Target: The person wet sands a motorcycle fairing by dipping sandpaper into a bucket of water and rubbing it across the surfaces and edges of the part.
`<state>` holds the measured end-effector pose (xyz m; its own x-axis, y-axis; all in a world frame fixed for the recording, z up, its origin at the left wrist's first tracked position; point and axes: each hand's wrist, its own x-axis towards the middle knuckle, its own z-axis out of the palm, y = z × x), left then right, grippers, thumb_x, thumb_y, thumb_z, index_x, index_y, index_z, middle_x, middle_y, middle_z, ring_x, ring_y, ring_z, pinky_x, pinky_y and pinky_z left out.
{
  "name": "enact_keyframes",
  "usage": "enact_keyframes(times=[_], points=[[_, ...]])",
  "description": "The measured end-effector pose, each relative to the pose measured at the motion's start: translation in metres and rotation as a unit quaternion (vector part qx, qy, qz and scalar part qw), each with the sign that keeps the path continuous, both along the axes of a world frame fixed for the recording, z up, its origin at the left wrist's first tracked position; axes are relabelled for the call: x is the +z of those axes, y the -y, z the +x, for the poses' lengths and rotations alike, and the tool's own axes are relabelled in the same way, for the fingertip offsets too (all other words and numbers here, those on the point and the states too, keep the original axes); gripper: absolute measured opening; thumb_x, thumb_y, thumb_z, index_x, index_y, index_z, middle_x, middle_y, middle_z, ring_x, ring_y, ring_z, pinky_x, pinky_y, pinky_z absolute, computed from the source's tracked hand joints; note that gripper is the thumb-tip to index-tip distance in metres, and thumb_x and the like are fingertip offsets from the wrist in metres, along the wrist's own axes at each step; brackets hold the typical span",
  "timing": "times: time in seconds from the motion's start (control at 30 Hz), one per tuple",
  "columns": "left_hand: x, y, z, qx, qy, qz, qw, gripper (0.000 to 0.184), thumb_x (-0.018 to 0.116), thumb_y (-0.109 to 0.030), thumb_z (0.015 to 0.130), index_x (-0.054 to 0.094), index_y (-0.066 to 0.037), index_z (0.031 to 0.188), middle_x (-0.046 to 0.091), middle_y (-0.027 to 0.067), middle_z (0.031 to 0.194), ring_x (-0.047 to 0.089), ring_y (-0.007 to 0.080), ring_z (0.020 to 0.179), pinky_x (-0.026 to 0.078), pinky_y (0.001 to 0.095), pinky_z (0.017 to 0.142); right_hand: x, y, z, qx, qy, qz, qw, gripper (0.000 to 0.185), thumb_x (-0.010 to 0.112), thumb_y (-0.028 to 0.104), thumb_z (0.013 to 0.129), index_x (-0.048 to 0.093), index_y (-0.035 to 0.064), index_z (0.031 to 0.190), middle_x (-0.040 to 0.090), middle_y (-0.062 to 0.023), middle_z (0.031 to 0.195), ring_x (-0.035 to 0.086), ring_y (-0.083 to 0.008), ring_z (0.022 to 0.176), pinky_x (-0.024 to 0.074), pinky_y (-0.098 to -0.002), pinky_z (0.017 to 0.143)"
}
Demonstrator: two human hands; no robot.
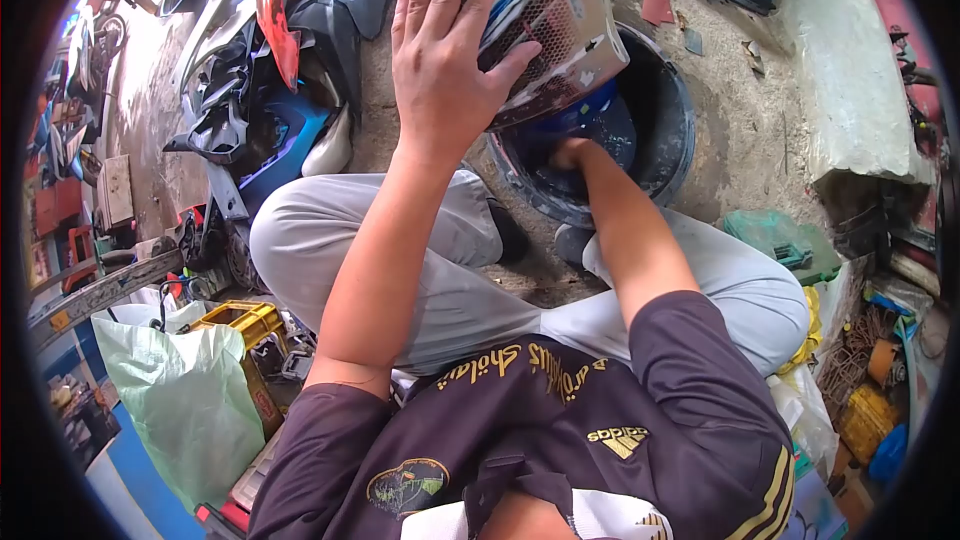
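Note:
My left hand (447, 70) lies flat with fingers stretched and spread on a curved panel (560, 25). The panel is blue at the top, with a worn tan part and a honeycomb-like mesh; its exact kind is unclear. It is tilted over the rim of a black bucket (672, 130) between my legs. My right hand (572, 153) reaches down into the bucket beneath the panel, its fingers hidden. Inside, near that hand, something dark blue (612, 130) shows, partly covered by the panel.
Vehicle body panels, among them an orange one (280, 15) and a blue one (290, 135), lie left of the bucket. A pale concrete block (840, 70) stands right. Beside me are a pale green sack (175, 400), a yellow crate (245, 325) and a green case (785, 245).

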<state>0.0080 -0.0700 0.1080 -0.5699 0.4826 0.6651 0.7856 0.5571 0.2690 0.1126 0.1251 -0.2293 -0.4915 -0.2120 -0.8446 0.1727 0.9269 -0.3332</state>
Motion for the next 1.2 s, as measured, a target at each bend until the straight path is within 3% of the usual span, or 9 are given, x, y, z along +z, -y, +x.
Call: enact_keyframes(times=[0.03, 0.13, 0.23, 0.33, 0.53, 0.73, 1.03, 1.13, 1.2], points=[[0.001, -0.001, 0.003, 0.002, 0.0, -0.014, 1.0, 0.08, 0.096, -0.04, 0.079, 0.071, -0.008, 0.148, 0.052, 0.0135, 0.169, 0.038, 0.0407, 0.162, 0.035, 0.0528, 0.128, 0.008, -0.002, -0.004, 0.053, 0.026, -0.01, 0.998, 0.048, 0.068, 0.029, 0.099, 0.073, 0.006, 0.142, 0.07, -0.0172, 0.148, 0.068, -0.0368, 0.135, 0.0526, -0.0529, 0.116], [-0.002, -0.001, 0.003, -0.006, 0.005, -0.009, 1.0, 0.079, 0.096, -0.039, 0.08, 0.071, -0.009, 0.148, 0.052, 0.0107, 0.17, 0.037, 0.0393, 0.163, 0.035, 0.0526, 0.128, 0.118, -0.004, 0.006, -0.293, 0.153, -0.088, 0.94, 0.033, 0.067, 0.028, 0.108, 0.076, 0.0066, 0.132, 0.075, -0.0124, 0.135, 0.071, -0.0293, 0.123, 0.059, -0.0524, 0.105], [-0.002, -0.001, 0.003, -0.013, 0.007, -0.001, 1.0, 0.078, 0.096, -0.038, 0.08, 0.07, -0.009, 0.148, 0.052, 0.0107, 0.17, 0.037, 0.0392, 0.163, 0.035, 0.0524, 0.129, 0.12, -0.025, 0.032, -0.419, 0.184, -0.237, 0.857, 0.031, 0.066, 0.025, 0.111, 0.07, 0.0111, 0.139, 0.072, -0.0061, 0.134, 0.067, -0.0231, 0.125, 0.0621, -0.0523, 0.099], [-0.002, -0.002, 0.004, -0.013, 0.008, 0.004, 1.0, 0.078, 0.096, -0.037, 0.08, 0.07, -0.009, 0.148, 0.052, 0.0107, 0.17, 0.037, 0.0392, 0.163, 0.035, 0.0521, 0.129, 0.119, -0.043, 0.05, -0.481, 0.161, -0.229, 0.831, 0.038, 0.067, 0.02, 0.111, 0.063, 0.0144, 0.148, 0.069, -0.0048, 0.139, 0.064, -0.0229, 0.127, 0.0627, -0.0499, 0.097], [-0.004, 0.001, 0.003, -0.009, 0.005, -0.002, 1.0, 0.077, 0.095, -0.038, 0.081, 0.07, -0.009, 0.149, 0.052, 0.0117, 0.17, 0.037, 0.0393, 0.163, 0.034, 0.0521, 0.129, 0.132, -0.044, 0.046, -0.467, 0.161, -0.205, 0.845, 0.046, 0.065, 0.013, 0.11, 0.056, 0.0081, 0.154, 0.061, -0.0089, 0.15, 0.058, -0.0268, 0.137, 0.0654, -0.0468, 0.094], [-0.002, 0.0, 0.004, -0.011, 0.005, 0.001, 1.0, 0.077, 0.095, -0.037, 0.081, 0.07, -0.009, 0.149, 0.052, 0.0121, 0.17, 0.037, 0.0401, 0.163, 0.034, 0.0521, 0.13, 0.119, -0.037, 0.052, -0.446, 0.096, -0.191, 0.869, 0.058, 0.057, -0.002, 0.103, 0.051, 0.0092, 0.16, 0.066, -0.0098, 0.14, 0.068, -0.0256, 0.114, 0.0672, -0.0433, 0.087], [-0.003, 0.001, 0.001, -0.007, 0.006, -0.002, 1.0, 0.078, 0.095, -0.038, 0.08, 0.07, -0.008, 0.148, 0.053, 0.0125, 0.169, 0.037, 0.04, 0.163, 0.035, 0.0522, 0.129, 0.096, -0.049, 0.043, -0.513, 0.074, -0.177, 0.837, 0.03, 0.069, 0.012, 0.106, 0.06, 0.013, 0.135, 0.071, -0.0039, 0.123, 0.067, -0.0211, 0.108, 0.0558, -0.0493, 0.099], [-0.004, 0.0, 0.002, -0.005, 0.008, 0.004, 1.0, 0.078, 0.095, -0.038, 0.08, 0.07, -0.008, 0.148, 0.053, 0.0126, 0.169, 0.037, 0.0402, 0.163, 0.035, 0.0523, 0.128, 0.094, -0.043, 0.045, -0.605, 0.106, -0.309, 0.726, 0.021, 0.064, 0.013, 0.108, 0.06, 0.0133, 0.129, 0.073, -0.0041, 0.12, 0.069, -0.0228, 0.106, 0.0552, -0.0501, 0.1], [-0.004, 0.001, 0.001, -0.009, 0.01, 0.005, 1.0, 0.078, 0.095, -0.038, 0.08, 0.07, -0.008, 0.148, 0.053, 0.0125, 0.169, 0.037, 0.0402, 0.163, 0.035, 0.0525, 0.128, 0.087, -0.042, 0.043, -0.553, 0.122, -0.298, 0.768, 0.039, 0.061, 0.015, 0.108, 0.054, 0.0111, 0.146, 0.075, -0.0058, 0.124, 0.071, -0.024, 0.108, 0.0575, -0.0486, 0.097]])
